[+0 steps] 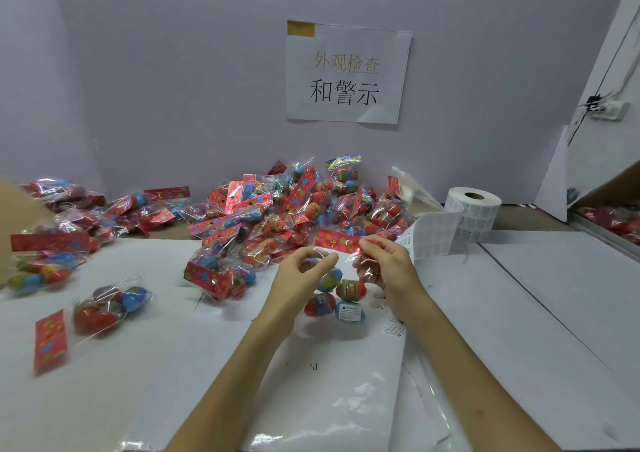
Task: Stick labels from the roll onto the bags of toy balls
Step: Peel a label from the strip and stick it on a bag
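Both hands hold one clear bag of toy balls [341, 295] up over the white table, its red header card at the top. My left hand [303, 271] pinches the bag's left upper part. My right hand [384, 264] grips the right end of the header and the plastic below it. A white label sits on a blue ball low in this bag. The label roll [472, 214] stands at the right, with its strip [434, 235] trailing toward my right hand. A big pile of bags [294, 205] lies behind my hands.
More bags lie at the left [104, 308], some stacked near a cardboard edge [20, 205]. A paper sign [346, 74] hangs on the back wall. A clear plastic sheet [329, 399] covers the near table. A box holding bags [609, 223] stands at the far right.
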`<action>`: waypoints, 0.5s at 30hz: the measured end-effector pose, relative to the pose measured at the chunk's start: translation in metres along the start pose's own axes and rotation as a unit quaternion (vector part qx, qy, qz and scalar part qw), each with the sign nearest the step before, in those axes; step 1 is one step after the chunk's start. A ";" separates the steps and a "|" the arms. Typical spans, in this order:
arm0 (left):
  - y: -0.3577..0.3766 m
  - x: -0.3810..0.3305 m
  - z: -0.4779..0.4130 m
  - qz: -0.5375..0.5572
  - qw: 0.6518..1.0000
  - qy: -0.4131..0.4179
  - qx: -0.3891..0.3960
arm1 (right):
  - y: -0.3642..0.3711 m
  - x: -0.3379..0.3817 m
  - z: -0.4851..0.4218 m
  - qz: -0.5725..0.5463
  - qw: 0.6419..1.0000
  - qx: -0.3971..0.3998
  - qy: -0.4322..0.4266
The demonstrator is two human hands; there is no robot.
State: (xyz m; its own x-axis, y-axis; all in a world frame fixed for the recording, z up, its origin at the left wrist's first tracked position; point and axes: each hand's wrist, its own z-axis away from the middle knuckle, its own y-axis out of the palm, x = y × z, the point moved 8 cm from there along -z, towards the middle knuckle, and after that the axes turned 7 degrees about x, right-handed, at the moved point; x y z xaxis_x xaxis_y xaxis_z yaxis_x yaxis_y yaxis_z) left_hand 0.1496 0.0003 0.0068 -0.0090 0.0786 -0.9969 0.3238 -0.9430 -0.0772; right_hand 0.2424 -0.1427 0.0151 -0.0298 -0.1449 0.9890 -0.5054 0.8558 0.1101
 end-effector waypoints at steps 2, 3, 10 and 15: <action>-0.001 0.004 0.000 0.010 1.000 -0.022 0.000 | -0.003 -0.001 -0.001 -0.031 0.999 -0.005 0.004; -0.003 0.005 0.001 0.015 0.999 -0.028 -0.003 | -0.004 -0.001 -0.002 -0.031 1.000 0.000 0.004; 0.003 0.002 0.001 -0.004 0.999 -0.016 0.029 | -0.003 0.006 -0.003 0.104 0.991 0.088 -0.005; 0.005 0.002 0.001 -0.010 0.999 0.001 0.047 | -0.013 0.010 0.002 0.165 0.976 0.142 0.020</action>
State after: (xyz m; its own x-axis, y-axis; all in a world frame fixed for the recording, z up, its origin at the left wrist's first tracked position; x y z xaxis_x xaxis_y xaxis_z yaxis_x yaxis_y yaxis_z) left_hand 0.1499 -0.0049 0.0046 -0.0129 0.0979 -0.9951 0.2341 -0.9672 -0.0982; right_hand 0.2466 -0.1561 0.0234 -0.2004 0.1395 0.9697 -0.6935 0.6789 -0.2410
